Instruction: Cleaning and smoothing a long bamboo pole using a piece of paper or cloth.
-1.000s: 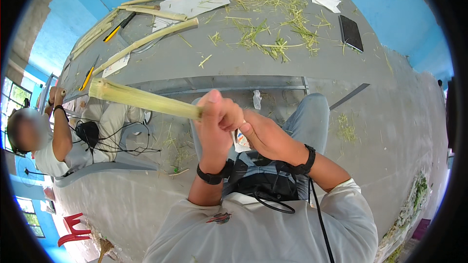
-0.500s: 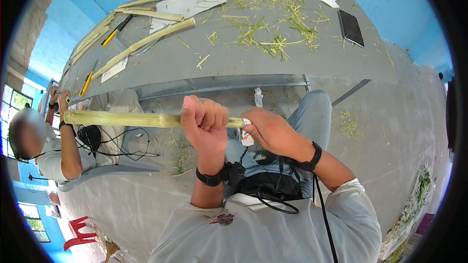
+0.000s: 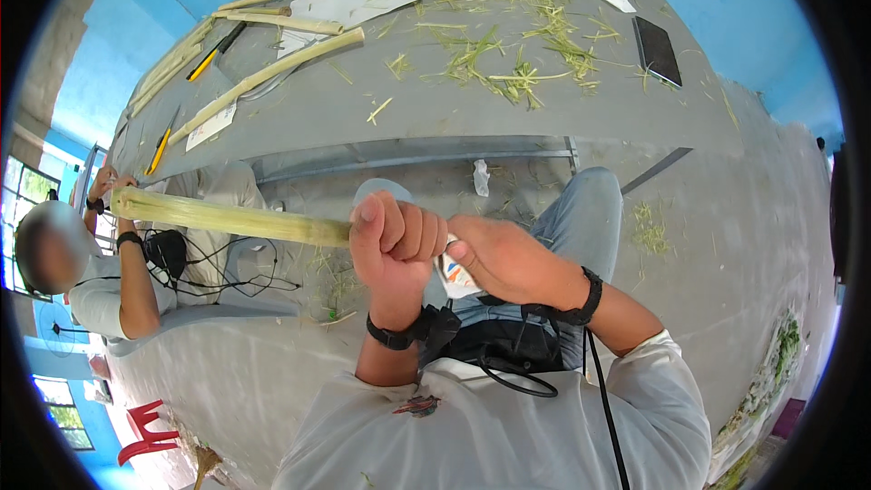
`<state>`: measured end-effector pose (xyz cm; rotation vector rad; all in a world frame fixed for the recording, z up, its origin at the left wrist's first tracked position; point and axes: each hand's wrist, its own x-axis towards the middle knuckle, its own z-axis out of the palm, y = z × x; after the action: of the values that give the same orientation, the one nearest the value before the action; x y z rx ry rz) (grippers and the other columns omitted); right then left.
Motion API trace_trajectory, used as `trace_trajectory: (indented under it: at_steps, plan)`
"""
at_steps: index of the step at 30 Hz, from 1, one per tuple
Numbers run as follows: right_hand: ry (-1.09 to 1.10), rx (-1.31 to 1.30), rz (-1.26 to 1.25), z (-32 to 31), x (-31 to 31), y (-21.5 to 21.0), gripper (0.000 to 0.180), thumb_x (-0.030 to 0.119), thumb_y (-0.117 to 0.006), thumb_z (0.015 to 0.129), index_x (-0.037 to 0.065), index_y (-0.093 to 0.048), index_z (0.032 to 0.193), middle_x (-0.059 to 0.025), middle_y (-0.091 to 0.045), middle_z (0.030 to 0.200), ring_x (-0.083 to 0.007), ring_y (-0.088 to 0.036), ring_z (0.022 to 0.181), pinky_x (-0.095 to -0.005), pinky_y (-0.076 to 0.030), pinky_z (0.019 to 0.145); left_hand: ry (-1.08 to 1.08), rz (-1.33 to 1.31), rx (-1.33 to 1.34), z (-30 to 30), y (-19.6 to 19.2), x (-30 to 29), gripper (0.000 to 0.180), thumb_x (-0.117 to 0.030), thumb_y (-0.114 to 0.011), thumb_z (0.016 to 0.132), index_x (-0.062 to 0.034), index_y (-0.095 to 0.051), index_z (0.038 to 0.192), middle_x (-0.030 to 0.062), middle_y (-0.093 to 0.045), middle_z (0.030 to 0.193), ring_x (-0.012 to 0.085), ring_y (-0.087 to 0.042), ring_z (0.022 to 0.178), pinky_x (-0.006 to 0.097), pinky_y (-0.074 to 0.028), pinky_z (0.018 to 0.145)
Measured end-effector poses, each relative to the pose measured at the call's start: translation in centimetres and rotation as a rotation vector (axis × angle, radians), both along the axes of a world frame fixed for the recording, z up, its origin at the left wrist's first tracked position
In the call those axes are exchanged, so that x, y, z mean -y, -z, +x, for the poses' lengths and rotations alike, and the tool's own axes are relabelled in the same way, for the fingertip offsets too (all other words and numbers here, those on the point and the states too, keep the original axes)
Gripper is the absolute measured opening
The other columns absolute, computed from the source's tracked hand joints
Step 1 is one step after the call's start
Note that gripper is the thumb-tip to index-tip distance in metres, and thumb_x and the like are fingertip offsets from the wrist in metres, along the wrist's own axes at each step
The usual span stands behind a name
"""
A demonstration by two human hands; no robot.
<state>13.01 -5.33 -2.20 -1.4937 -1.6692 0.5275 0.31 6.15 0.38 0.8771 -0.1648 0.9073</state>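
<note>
A pale green bamboo stick (image 3: 238, 216) stretches out to the left, held level above my lap. My left hand (image 3: 396, 245) is wrapped round it near its right end, in a fist. Close beside it, almost touching, my right hand (image 3: 510, 259) is closed on a small white sheet (image 3: 456, 279) with coloured print, under the thumb. That sheet appears folded round the stick's end, but the two hands hide most of the end.
On the grey table (image 3: 381, 95) ahead lie more bamboo pieces (image 3: 268, 77), green shavings (image 3: 522, 77), yellow-handled knives (image 3: 159, 152), white paper (image 3: 354, 4) and a dark phone (image 3: 657, 52). A seated person (image 3: 109, 254) works at the left. A red chair (image 3: 147, 431) stands behind.
My hands have drawn together along the stick, the left one moving right and the gap between them closing. The stick's left end has tipped up slightly and shifted left.
</note>
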Motion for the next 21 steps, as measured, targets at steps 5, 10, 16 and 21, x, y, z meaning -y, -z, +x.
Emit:
trace_trajectory:
  at_steps: [5, 10, 16, 21]
  plan:
    - [-0.002, 0.072, -0.040, 0.8, 0.4, 1.0, 0.028, 0.025, -0.046, 0.102, 0.002, -0.053, 0.115, -0.0190, -0.058, 0.097, -0.0407, -0.058, 0.091, -0.0460, -0.048, 0.077, -0.274, -0.108, -0.002, -2.0, -1.9, -1.4, 0.043, -0.031, -0.035, 0.106, -0.0161, -0.029, 0.066, -0.0059, -0.021, 0.049, 0.0069, -0.013, 0.041, 0.027, -0.017, 0.041]
    - [0.022, 0.130, 0.172, -0.5, -1.3, 0.7, 0.024, 0.023, -0.050, 0.099, 0.003, -0.054, 0.113, -0.0180, -0.056, 0.092, -0.0392, -0.058, 0.085, -0.0451, -0.048, 0.073, -0.365, -0.154, -0.065, -0.7, -2.0, 0.2, 0.045, -0.036, -0.036, 0.107, -0.0154, -0.028, 0.067, -0.0047, -0.022, 0.050, 0.0079, -0.014, 0.044, 0.028, -0.016, 0.042]
    - [0.080, 0.204, 0.150, 1.2, -0.4, 2.8, 0.027, 0.025, -0.049, 0.099, 0.002, -0.053, 0.112, -0.0175, -0.054, 0.091, -0.0387, -0.056, 0.084, -0.0449, -0.047, 0.073, -0.392, -0.158, -0.137, -1.5, -2.3, -0.6, 0.045, -0.037, -0.036, 0.107, -0.0155, -0.028, 0.068, -0.0046, -0.020, 0.052, 0.0086, -0.015, 0.045, 0.028, -0.018, 0.044]
    - [0.061, 0.153, 0.142, -1.0, -1.4, 0.8, 0.025, 0.023, -0.053, 0.096, 0.003, -0.055, 0.111, -0.0167, -0.055, 0.091, -0.0376, -0.057, 0.087, -0.0448, -0.047, 0.075, -0.391, -0.214, -0.131, 0.3, -1.2, 0.0, 0.045, -0.037, -0.034, 0.107, -0.0154, -0.028, 0.068, -0.0048, -0.022, 0.051, 0.0082, -0.015, 0.044, 0.028, -0.019, 0.044]
